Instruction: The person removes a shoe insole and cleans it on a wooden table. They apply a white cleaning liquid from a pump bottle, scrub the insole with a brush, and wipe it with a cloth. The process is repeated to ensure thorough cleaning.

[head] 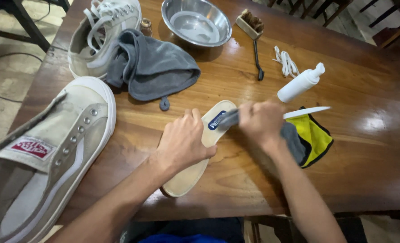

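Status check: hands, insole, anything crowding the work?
Left hand pins insole flat on table. Right hand grips brush at insole's heel end, blurred. Laceless shoe left, yellow cloth right; neither touching.

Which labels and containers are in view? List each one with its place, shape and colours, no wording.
Tongue label: on the near shoe at lower left, a white patch with a red rectangle.
Insole label: at the heel end of the tan insole held under the left hand, small dark blue patch.
Pump bottle: lying on the table right of centre, plain white.
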